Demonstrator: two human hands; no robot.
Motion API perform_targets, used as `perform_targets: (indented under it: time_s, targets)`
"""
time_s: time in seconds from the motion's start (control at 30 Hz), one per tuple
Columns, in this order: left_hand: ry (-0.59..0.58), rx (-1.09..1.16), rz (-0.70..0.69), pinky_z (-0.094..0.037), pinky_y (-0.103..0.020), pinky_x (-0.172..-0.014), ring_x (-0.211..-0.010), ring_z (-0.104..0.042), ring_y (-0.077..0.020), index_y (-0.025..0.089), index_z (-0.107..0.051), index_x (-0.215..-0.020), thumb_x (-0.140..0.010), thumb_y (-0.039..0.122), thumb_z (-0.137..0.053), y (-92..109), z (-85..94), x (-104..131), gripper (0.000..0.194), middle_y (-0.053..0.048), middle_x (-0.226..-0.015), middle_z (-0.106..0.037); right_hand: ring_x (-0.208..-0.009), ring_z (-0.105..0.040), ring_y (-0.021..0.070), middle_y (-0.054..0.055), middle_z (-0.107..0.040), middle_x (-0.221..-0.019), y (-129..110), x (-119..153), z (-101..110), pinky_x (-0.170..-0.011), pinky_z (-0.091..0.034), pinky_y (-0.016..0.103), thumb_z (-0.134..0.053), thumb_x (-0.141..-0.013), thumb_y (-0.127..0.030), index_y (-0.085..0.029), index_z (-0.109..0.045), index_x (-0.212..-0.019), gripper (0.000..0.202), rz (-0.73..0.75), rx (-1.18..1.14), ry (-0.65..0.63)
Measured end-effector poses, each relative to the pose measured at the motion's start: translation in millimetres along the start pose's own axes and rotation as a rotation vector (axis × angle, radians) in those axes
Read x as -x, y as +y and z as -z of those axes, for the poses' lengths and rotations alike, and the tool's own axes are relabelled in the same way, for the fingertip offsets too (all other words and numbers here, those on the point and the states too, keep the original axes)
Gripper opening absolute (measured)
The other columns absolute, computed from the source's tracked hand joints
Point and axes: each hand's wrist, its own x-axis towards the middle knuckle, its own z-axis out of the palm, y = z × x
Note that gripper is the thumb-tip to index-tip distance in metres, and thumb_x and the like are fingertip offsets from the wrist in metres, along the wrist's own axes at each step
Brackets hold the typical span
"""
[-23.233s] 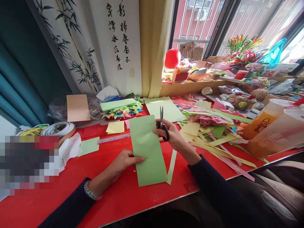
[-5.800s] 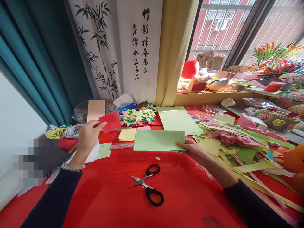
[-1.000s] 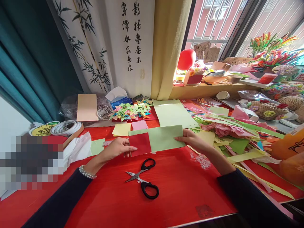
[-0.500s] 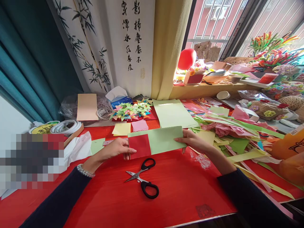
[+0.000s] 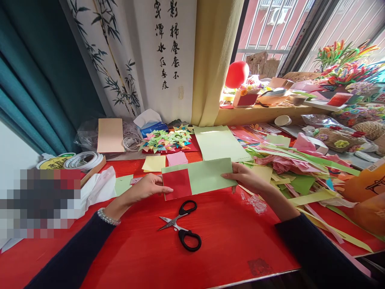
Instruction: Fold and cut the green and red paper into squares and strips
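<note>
A strip of light green paper (image 5: 212, 175) is held up above the red table between both hands. Against its left end lies a red paper square (image 5: 178, 184). My left hand (image 5: 147, 188) pinches the red square and the green strip together at the left edge, thumb in front. At the other end, my right hand (image 5: 242, 176) grips the green strip, with fingers partly hidden behind it. Below the paper, black-handled scissors (image 5: 180, 225) rest on the table with their blades spread apart, touched by neither hand.
Behind the paper lie a yellow paper stack (image 5: 154, 163), a pink paper stack (image 5: 177, 158), large pale green sheets (image 5: 221, 142) and a heap of small folded paper pieces (image 5: 168, 139). Cut strips and scraps (image 5: 300, 180) cover the right side. Tape rolls (image 5: 82, 160) sit at left.
The green strip and red square have shifted up very slightly, and the left fingers have moved a little at the paper's edge. The scissors have stayed in place.
</note>
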Motion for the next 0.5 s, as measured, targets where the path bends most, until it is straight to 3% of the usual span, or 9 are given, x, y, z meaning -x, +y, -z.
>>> perform_targets:
  time_s: [0.23,0.37,0.5]
  targets:
    - [0.044,0.128,0.015,-0.045,-0.024,-0.061,-0.062,-0.059,-0.0149,0.015,-0.065,-0.06,-0.065,0.04,-0.065,0,-4.3,-2,0.026,-0.003,-0.062,-0.065,-0.064,-0.058,0.0133,0.006,-0.063,-0.091,-3,-1,-6,-0.043,-0.05,0.021,-0.065,-0.069,-0.03,-0.02,-0.054,-0.114,0.047,0.075,-0.009,0.084]
    - [0.13,0.271,0.049,-0.05,-0.027,-0.062,-0.061,-0.061,-0.0153,0.015,-0.059,-0.056,-0.061,0.039,-0.07,-4,-8.3,-3,0.027,0.0,-0.056,-0.061,-0.067,-0.06,0.0147,0.006,-0.064,-0.096,-6,-1,-9,-0.041,-0.049,0.02,-0.065,-0.069,-0.03,-0.022,-0.053,-0.116,0.049,0.126,-0.022,0.179]
    - [0.145,0.333,0.039,-0.051,-0.027,-0.062,-0.06,-0.061,-0.0144,0.014,-0.058,-0.057,-0.06,0.037,-0.071,-3,-9.2,-3,0.026,0.001,-0.055,-0.06,-0.063,-0.059,0.0131,0.007,-0.064,-0.097,-7,0,-12,-0.041,-0.049,0.02,-0.065,-0.071,-0.032,-0.02,-0.055,-0.114,0.046,0.151,-0.041,0.214]
